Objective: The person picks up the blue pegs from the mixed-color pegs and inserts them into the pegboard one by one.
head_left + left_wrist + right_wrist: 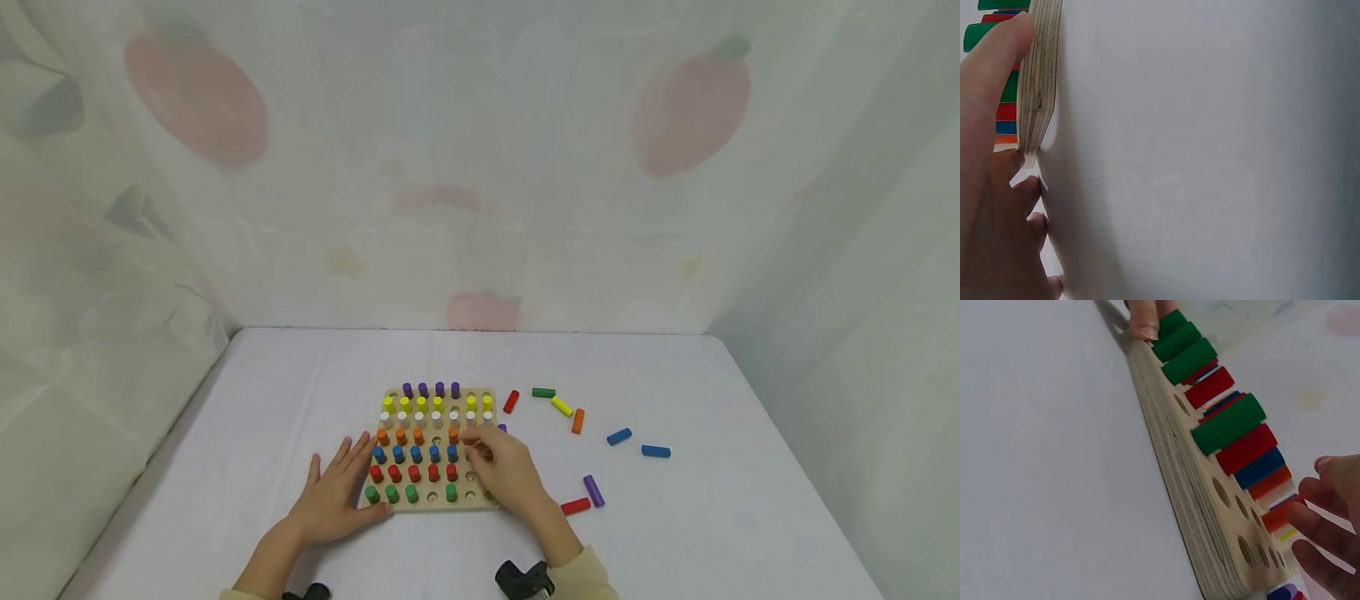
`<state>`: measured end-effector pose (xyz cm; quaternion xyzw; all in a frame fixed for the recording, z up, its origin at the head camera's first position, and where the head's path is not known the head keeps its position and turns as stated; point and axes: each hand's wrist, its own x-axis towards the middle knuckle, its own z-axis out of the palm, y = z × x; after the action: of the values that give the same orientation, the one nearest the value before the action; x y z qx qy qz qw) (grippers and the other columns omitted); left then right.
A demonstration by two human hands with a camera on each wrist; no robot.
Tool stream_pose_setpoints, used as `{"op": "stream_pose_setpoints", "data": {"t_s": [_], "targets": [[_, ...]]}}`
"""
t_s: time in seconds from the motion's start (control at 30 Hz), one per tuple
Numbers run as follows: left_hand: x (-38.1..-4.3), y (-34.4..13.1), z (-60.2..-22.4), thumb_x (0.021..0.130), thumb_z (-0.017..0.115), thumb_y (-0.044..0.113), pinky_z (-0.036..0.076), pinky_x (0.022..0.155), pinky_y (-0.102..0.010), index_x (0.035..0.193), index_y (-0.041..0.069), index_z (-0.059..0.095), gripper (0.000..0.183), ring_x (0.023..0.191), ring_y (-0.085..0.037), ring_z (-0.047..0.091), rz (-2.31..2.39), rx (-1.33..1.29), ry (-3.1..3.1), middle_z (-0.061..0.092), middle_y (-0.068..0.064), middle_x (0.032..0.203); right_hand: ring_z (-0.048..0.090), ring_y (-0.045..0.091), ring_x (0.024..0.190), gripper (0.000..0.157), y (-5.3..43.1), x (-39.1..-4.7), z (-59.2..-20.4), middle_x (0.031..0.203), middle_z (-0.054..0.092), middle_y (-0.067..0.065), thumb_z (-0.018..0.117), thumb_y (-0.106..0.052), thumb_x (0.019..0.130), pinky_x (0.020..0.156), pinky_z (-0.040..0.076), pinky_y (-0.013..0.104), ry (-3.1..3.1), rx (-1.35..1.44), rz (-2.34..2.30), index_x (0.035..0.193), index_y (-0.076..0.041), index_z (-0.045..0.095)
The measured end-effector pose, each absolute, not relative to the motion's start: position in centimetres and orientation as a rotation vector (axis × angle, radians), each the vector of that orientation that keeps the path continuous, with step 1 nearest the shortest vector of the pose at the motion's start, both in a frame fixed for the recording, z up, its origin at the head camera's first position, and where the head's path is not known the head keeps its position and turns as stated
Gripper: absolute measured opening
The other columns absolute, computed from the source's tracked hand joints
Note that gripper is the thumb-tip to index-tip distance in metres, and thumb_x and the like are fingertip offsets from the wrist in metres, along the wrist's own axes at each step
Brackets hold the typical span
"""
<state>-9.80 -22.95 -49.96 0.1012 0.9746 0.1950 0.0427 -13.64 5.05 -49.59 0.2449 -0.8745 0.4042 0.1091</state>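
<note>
A wooden pegboard (416,507) stands in front of me, with rows of purple, yellow, white, orange, blue, red and green pegs. My left hand (330,504) rests at its left side, fingers spread; the thumb (1019,31) lies on the front corner by the green pegs. Over the board's right part, my right hand (510,475) has its fingertips at the top of an upright orange peg (1275,517), seemingly pinching it; from the head view that peg is hidden by the fingers. Bare holes (1221,492) show in front of this peg.
Loose pegs lie on the white table (720,533) right of the board: red (511,402), green (543,392), yellow (562,407), orange (577,421), two blue (619,437), purple (594,491) and another red one (576,506). A curtain (480,167) hangs behind.
</note>
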Motion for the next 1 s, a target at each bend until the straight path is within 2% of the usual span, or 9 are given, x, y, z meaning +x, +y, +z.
{"op": "stream_pose_setpoints", "data": {"t_s": [0.2,0.43,0.73,1.0], "targets": [[-9.8,-23.0,-50.0,0.066,0.061,0.072,0.002,0.101,-0.071,0.145,0.016,0.029,0.102,0.138,-0.038,0.018,0.593,0.308,2.984,0.025,-0.008,0.151,0.060,0.002,0.084,0.020,6.9,-13.3,-49.4,0.096,0.066,-0.006,0.064,-0.007,0.085,0.074,0.053,0.018,-2.480,0.659,1.227,0.104,-0.012,0.064],[-9.9,-22.9,-50.0,0.067,0.062,0.071,0.002,0.101,-0.071,0.145,0.016,0.029,0.101,0.138,-0.039,0.018,0.596,0.308,2.984,0.025,-0.009,0.151,0.058,-0.002,0.088,0.020,9.0,-13.2,-49.5,0.099,0.065,-0.013,0.064,-0.012,0.086,0.076,0.052,0.019,-2.535,0.443,1.210,0.105,-0.018,0.064],[-9.9,-22.9,-49.9,0.066,0.063,0.070,0.002,0.101,-0.071,0.145,0.015,0.030,0.101,0.138,-0.039,0.018,0.596,0.301,2.978,0.026,-0.009,0.151,0.062,0.005,0.087,0.021,11.6,-13.7,-49.6,0.096,0.067,-0.007,0.067,-0.008,0.083,0.073,0.054,0.027,-2.467,0.312,1.151,0.102,-0.016,0.065],[-9.8,-22.8,-49.8,0.066,0.064,0.069,0.002,0.101,-0.071,0.145,0.015,0.031,0.101,0.138,-0.039,0.018,0.604,0.297,2.972,0.026,-0.009,0.151,0.062,0.010,0.093,0.022,13.7,-13.7,-49.6,0.098,0.067,-0.004,0.067,-0.009,0.084,0.079,0.054,0.031,-2.488,0.190,1.134,0.104,-0.016,0.065]]}}
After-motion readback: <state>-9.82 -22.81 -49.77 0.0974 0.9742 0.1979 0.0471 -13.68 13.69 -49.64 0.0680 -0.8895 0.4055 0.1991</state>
